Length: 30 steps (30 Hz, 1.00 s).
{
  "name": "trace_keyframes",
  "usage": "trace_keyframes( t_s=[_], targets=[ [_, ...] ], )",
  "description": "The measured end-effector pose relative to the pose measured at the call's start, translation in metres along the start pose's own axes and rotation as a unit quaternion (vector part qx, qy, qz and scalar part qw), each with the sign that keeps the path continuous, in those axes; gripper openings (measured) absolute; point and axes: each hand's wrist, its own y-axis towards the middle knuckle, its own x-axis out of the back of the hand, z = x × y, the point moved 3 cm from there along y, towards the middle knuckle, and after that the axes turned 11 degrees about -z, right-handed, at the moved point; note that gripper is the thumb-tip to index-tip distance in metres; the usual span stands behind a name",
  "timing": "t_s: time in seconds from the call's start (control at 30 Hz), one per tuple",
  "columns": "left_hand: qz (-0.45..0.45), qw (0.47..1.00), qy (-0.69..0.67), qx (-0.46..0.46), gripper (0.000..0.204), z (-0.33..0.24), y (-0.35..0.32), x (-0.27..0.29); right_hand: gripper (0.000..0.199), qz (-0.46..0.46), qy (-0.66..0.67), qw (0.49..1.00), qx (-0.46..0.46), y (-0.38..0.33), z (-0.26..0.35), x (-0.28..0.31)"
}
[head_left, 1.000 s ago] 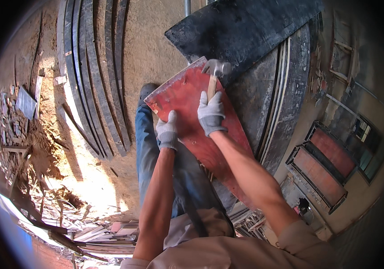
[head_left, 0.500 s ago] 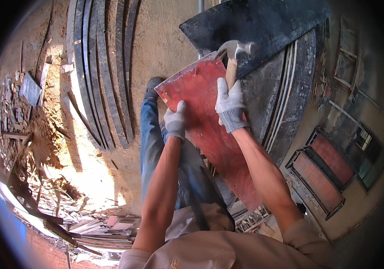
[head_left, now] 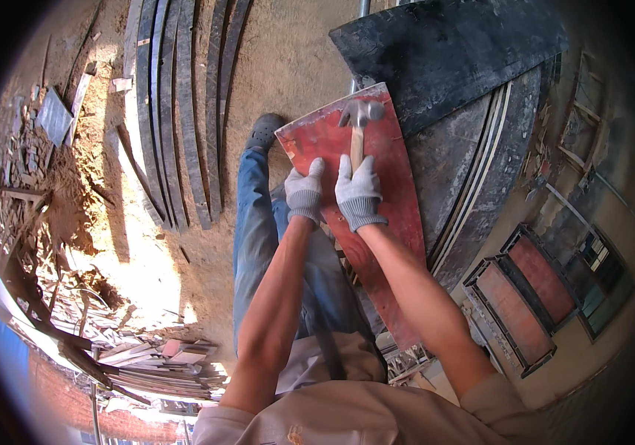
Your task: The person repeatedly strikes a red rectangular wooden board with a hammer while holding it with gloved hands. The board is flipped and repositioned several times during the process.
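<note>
A curved red panel (head_left: 388, 174) lies across my lap, reaching from the dark sheet down past my knee. My right hand (head_left: 359, 191), in a grey knit glove, grips the wooden handle of a claw hammer (head_left: 359, 119) whose steel head rests near the panel's top edge. My left hand (head_left: 305, 191), also gloved, presses flat on the red panel right beside the right hand. My blue jeans and one dark shoe (head_left: 265, 131) show below the panel.
A black sheet (head_left: 451, 52) covers stacked curved forms at the upper right. Several long curved steel strips (head_left: 176, 119) lie on the dirt to the left. Scrap wood (head_left: 147, 356) is piled at lower left. Red framed moulds (head_left: 521, 297) lie at right.
The hammer has swung from raised above the panel's top edge down onto the red panel. My hands have drawn close together, and the view has shifted slightly.
</note>
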Motion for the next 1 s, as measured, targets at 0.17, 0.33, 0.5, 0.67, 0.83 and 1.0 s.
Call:
trace_keyframes(
  t_s=[0.17, 0.33, 0.5, 0.67, 0.83, 1.0],
  targets=[
    [-0.008, 0.999, 0.010, -0.034, 0.032, -0.002, -0.004, -0.001, 0.042, -0.065, 0.028, 0.996, 0.054, -0.003, -0.026, -0.023],
    [0.009, 0.999, 0.014, -0.032, 0.032, -0.004, -0.003, 0.001, 0.043, 0.082, 0.051, 0.992, 0.077, 0.024, -0.003, 0.052],
    [0.087, 0.996, -0.014, -0.020, 0.023, 0.004, 0.003, 0.002, 0.046, 0.237, -0.126, 0.892, 0.363, 0.044, 0.082, 0.070],
    [0.036, 0.992, 0.049, -0.112, 0.025, 0.011, 0.004, 0.002, 0.038, 0.310, -0.183, 0.821, 0.444, 0.038, 0.120, 0.055],
    [0.034, 0.997, 0.064, -0.032, 0.027, 0.016, 0.009, -0.005, 0.033, 0.264, -0.188, 0.824, 0.465, 0.026, 0.122, 0.063],
    [0.024, 0.991, 0.127, -0.042, 0.031, 0.007, 0.007, -0.006, 0.026, 0.234, -0.199, 0.785, 0.538, 0.032, 0.119, 0.060]
  ],
)
